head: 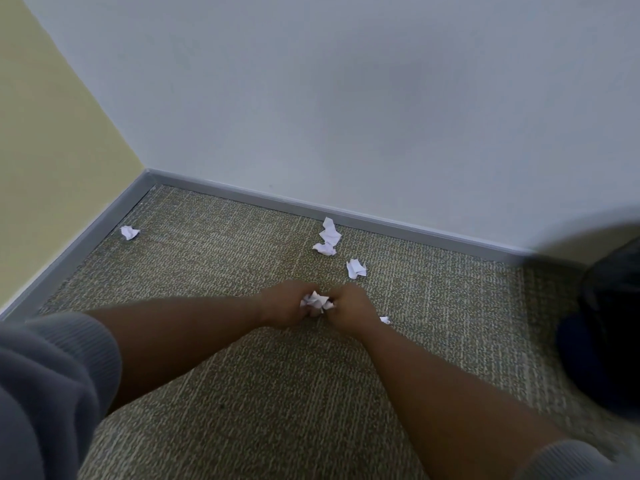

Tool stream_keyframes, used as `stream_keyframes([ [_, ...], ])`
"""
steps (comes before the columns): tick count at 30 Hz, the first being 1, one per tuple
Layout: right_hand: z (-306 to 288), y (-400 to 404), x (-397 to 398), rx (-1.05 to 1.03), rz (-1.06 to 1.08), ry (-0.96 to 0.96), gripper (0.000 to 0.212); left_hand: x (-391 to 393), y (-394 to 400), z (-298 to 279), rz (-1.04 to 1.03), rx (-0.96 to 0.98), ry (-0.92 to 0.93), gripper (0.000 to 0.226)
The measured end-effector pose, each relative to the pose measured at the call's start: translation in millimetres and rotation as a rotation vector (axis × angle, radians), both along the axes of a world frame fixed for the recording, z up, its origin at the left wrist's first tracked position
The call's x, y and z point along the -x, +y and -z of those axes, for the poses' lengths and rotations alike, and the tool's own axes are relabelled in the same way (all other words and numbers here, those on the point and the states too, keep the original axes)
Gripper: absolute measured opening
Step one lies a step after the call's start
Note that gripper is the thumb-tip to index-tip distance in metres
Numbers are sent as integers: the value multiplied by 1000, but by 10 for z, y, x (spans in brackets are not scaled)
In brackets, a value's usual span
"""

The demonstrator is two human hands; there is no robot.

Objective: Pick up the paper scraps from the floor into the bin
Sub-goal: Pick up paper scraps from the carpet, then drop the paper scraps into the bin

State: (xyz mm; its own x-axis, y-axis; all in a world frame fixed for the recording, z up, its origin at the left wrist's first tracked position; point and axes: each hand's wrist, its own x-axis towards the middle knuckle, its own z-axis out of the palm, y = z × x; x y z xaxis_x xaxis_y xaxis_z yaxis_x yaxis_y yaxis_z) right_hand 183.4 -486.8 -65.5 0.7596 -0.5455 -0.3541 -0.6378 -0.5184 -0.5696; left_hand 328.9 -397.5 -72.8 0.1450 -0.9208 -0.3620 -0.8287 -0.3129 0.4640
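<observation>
Gripping one crumpled wad (316, 301) between them, the left hand (284, 304) and right hand (347, 305) curl around it. The bin (609, 327) lies well to the right, nearer the right hand.

The crumpled white paper wad (316, 301) sits between my left grip (284, 304) and right grip (347, 305), most of it buried under my curled fingers, so I cannot tell whether it is one scrap or several; the small white paper scrap (384, 320) just beyond my right wrist is partly hidden and too small to make out; the dark round bin (609, 327) at the right is smeared by blur and cut by the edge; my grey knit sleeves (48, 386) run off the bottom.
</observation>
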Motion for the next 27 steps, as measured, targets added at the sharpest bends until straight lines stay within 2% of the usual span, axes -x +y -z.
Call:
stream_keyframes([
  [4,-168,-137,196,-19,145,-122,21,38,-217,-155,7,48,-27,13],
  [8,-333,-298,344,-83,272,-143,25,166,-453,-308,27,108,-16,23],
  [11,-444,-383,434,-160,353,-148,33,287,-621,-411,45,111,-23,14],
  [14,-511,-468,548,-244,478,-249,27,448,-825,-558,69,110,-18,10],
  [17,-588,-575,663,-265,565,-308,31,626,-1023,-757,89,135,-47,7],
  [20,-704,-704,805,-275,668,-374,33,770,-1211,-922,120,152,-70,16],
  [25,-1051,-914,1112,-286,826,-492,12,988,-1546,-1237,187,228,-97,31],
  [27,-1218,-983,1242,-273,882,-550,13,1117,-1698,-1409,202,259,-91,31],
])
